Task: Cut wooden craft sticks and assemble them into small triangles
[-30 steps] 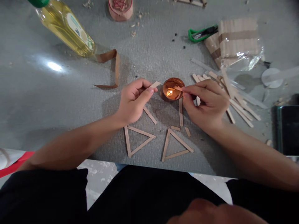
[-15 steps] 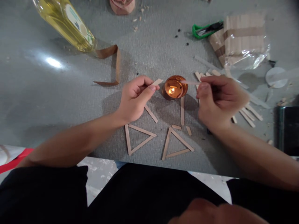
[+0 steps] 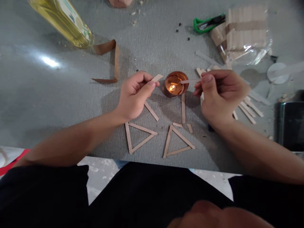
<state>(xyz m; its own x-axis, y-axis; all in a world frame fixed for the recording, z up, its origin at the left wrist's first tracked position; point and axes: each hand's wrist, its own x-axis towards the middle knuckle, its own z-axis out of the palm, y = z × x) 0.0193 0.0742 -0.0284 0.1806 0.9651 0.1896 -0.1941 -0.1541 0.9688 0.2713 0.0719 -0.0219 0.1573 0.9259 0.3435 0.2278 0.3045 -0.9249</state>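
My left hand (image 3: 134, 95) pinches a short wooden stick piece (image 3: 155, 78) just left of a lit tealight candle (image 3: 174, 84) in a copper-coloured cup. My right hand (image 3: 222, 93) is closed on a thin wooden stick (image 3: 188, 81) whose tip reaches over the candle flame. Two stick triangles (image 3: 140, 136) (image 3: 178, 142) lie on the grey table near the front edge. Loose sticks (image 3: 183, 107) and short offcuts (image 3: 177, 124) rest between the triangles and the candle.
A bottle of yellow liquid (image 3: 64, 22) lies at the back left beside a curled brown strip (image 3: 109, 60). A green cutter (image 3: 206, 23) and a plastic pack of sticks (image 3: 244, 33) are at the back right, more loose sticks (image 3: 249, 109) under my right hand, a dark object (image 3: 288, 125) at far right.
My right hand drew back from the candle, turned, and now holds the stick's tip over the flame from farther right. My left hand kept its place with its piece.
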